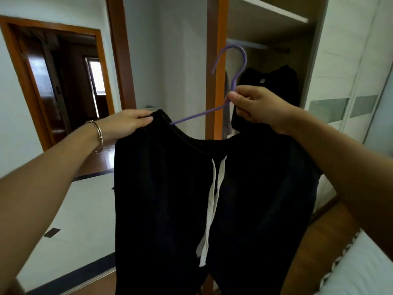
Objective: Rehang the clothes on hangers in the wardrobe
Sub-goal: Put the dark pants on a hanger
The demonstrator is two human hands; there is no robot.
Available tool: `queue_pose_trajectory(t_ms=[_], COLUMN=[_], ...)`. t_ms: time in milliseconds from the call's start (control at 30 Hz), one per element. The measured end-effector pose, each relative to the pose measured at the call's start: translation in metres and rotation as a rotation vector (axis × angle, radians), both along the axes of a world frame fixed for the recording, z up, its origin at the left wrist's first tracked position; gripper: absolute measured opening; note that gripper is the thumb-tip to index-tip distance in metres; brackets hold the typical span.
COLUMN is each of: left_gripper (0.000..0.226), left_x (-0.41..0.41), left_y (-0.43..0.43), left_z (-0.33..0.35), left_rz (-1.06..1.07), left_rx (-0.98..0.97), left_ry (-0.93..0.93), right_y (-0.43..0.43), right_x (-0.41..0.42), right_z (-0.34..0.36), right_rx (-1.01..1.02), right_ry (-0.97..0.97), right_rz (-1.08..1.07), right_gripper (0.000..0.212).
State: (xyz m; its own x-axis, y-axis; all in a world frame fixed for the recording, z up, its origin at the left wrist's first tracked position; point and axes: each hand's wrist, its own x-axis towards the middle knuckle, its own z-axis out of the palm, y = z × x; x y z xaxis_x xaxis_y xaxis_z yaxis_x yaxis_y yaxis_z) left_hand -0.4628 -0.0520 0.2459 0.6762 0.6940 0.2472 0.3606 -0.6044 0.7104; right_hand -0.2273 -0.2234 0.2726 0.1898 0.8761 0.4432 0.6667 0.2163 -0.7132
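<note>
Both forearms reach in from the bottom corners, holding black pants up in front of the camera. Left hand is closed on the left end of the waistband, thumb on top, fingers curled under the fabric; a metal bangle sits on that wrist. Right hand is pinched shut on the neck of a purple hanger, just below the hook, which points up and curves left. One hanger arm runs down-left from the right hand and disappears into the waistband near the left hand. Waistband sags between the two hands; a white drawstring hangs down the middle of the pants. Pants hang free, legs running out of the bottom of the frame. Behind, open wardrobe with a rail and a dark garment already hanging on it, right behind the right hand. Doorway at left, bed edge at lower right.
</note>
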Motion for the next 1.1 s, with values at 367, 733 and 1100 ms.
queue_pose_trajectory(t_ms=[367, 733, 1100], left_gripper=[0.029, 0.025, 0.028], left_x=[0.176, 0.353, 0.507], left_y=[-0.002, 0.009, 0.059], left_z=[-0.019, -0.049, -0.058], left_rz=[-0.134, -0.415, -0.464], left_rx=[0.525, 0.582, 0.625], left_ry=[0.034, -0.095, -0.345], right_y=[0.007, -0.011, 0.028], right_x=[0.116, 0.239, 0.316], right_z=[-0.009, -0.037, -0.030], right_rx=[0.065, 0.074, -0.014], right_ry=[-0.026, 0.079, 0.136], right_rz=[-0.285, -0.565, -0.788], right_gripper=[0.023, 0.023, 0.016])
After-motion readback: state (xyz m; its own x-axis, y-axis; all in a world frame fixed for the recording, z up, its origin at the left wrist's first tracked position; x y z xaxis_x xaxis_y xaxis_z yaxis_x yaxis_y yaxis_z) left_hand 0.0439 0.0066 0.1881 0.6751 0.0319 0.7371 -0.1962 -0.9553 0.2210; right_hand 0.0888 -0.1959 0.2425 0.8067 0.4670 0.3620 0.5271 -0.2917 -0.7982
